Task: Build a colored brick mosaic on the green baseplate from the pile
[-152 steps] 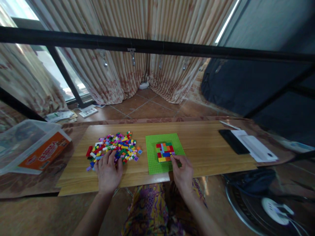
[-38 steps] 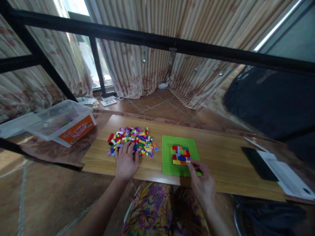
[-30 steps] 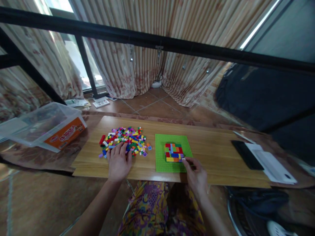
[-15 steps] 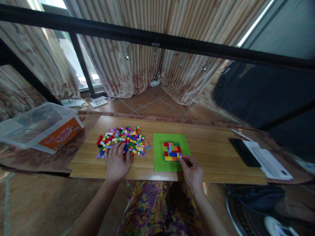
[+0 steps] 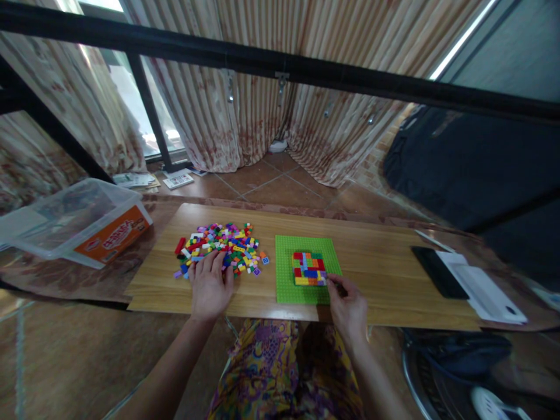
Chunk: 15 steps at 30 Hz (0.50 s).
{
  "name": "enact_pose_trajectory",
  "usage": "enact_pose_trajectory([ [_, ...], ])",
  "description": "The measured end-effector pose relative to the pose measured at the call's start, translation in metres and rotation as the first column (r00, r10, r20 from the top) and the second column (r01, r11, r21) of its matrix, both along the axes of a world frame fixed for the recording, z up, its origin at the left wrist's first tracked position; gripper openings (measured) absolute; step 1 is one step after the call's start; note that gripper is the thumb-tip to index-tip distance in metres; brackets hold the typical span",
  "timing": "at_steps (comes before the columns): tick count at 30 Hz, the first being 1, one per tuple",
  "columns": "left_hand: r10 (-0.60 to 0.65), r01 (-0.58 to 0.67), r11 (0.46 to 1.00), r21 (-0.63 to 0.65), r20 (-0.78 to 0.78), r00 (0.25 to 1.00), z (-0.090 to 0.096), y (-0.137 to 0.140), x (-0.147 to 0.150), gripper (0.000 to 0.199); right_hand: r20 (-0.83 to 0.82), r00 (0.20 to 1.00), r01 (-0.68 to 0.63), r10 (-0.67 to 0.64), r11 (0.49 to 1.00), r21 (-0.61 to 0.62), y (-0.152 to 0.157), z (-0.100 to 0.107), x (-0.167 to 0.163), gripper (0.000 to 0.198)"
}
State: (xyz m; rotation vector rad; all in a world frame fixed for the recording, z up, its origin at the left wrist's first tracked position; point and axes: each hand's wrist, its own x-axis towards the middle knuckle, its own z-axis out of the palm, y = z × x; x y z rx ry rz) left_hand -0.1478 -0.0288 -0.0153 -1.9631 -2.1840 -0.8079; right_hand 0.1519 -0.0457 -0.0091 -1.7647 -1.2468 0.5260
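A loose pile of building bricks (image 5: 223,248) in many colours lies on the left of the wooden board. My left hand (image 5: 212,286) rests on its near edge, fingers spread and bent, gripping nothing visible. Right of the pile lies a green studded baseplate (image 5: 285,286). On it stands a low multicoloured block of joined bricks (image 5: 310,268). My right hand (image 5: 347,298) is at the block's near right corner, thumb and forefinger pinched on a small pale brick (image 5: 324,281) there. The fingertips partly cover this brick, so whether it is pressed down fully cannot be told.
A clear plastic box (image 5: 83,219) with an orange label stands at the far left. To the right lie a black phone-like slab (image 5: 437,272) and a white tray-like object (image 5: 492,291). A dark metal bar (image 5: 306,67) crosses in front of the curtains.
The right fingertips have shifted slightly at the block's corner, and the pale brick shows less from between them. My left hand stays on the pile. The whole view has shifted a little.
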Motion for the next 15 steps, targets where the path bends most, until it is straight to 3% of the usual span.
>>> enact_pose_trajectory([
  [8, 0.001, -0.001, 1.000, 0.002, 0.001, 1.000, 0.001, 0.000, 0.000, 0.042, -0.188, 0.981, 0.038, -0.039, 0.999, -0.011, 0.010, -0.003, -0.003, 0.039],
  [15, -0.007, 0.007, 1.000, 0.006, -0.006, 1.000, -0.001, 0.000, 0.000, 0.041, -0.222, 0.970, 0.088, -0.101, 0.994, -0.068, 0.018, -0.001, -0.001, 0.037],
])
